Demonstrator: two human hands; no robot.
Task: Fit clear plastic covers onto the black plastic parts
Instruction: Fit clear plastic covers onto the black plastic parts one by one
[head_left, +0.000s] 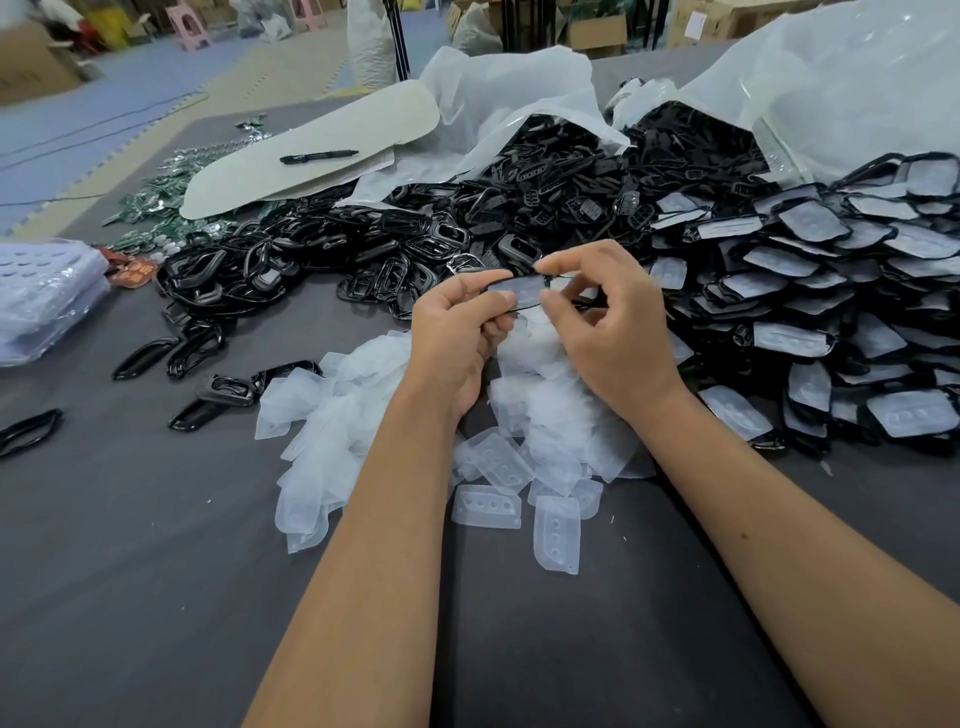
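Note:
Both hands hold one black plastic part (519, 310) with a clear cover (521, 292) lying in it, above the middle of the table. My left hand (457, 332) grips its left end, thumb on top. My right hand (608, 322) pinches its right end between thumb and forefinger. Below the hands spreads a heap of loose clear covers (431, 415). A pile of bare black parts (322, 265) lies beyond and to the left. On the right is a pile of black parts with covers fitted (831, 291).
Open white plastic bags (519, 104) spill black parts at the back. A beige board (311, 150) with a black pen (318, 155) lies far left, near green circuit boards (156, 202). A stack of clear trays (47, 296) sits at the left edge of the grey table (130, 545).

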